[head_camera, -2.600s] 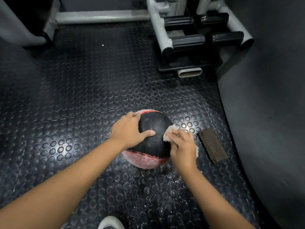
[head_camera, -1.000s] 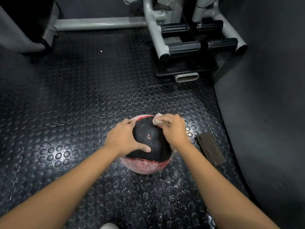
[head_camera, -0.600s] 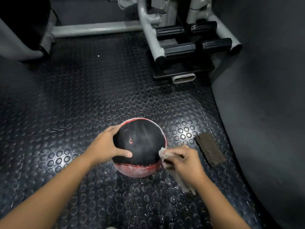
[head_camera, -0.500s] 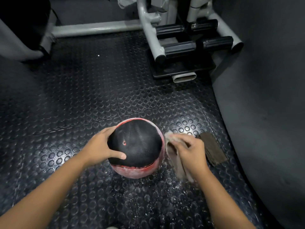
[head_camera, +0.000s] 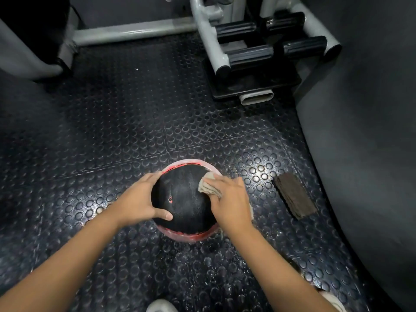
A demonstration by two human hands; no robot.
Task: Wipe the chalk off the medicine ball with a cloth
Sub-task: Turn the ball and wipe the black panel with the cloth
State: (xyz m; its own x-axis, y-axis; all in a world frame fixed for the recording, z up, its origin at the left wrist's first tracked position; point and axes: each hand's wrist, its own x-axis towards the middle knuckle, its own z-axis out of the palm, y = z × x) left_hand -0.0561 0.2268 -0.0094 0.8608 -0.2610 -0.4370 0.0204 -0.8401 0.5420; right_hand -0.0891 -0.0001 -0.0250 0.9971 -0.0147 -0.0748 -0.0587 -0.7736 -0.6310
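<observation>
A person's right hand (head_camera: 229, 199) presses a crumpled beige cloth (head_camera: 208, 185) against the upper right side of a medicine ball (head_camera: 183, 200), fingers laid fairly flat over the fabric; the thumb is out of sight. A loose end of the cloth trails out under the palm, on the ball's right. The left hand (head_camera: 138, 200) braces the ball's opposite side, open, with fingers spread along the curve and the thumb resting on the near face. The ball, black with a red and pale pink band around its lower edge, sits on a black studded rubber floor (head_camera: 108, 131), between the two forearms. A small red valve (head_camera: 170, 199) shows on its top, and a faint whitish haze streaks the black surface. White specks (head_camera: 180, 255) dust the floor just in front of the ball. A folded dark brown cloth (head_camera: 295, 195) lies on the floor near the ball's right. Farther back stands a grey gym machine frame (head_camera: 209, 41) with black rollers. A white shoe toe (head_camera: 161, 306) shows at the bottom edge.
</observation>
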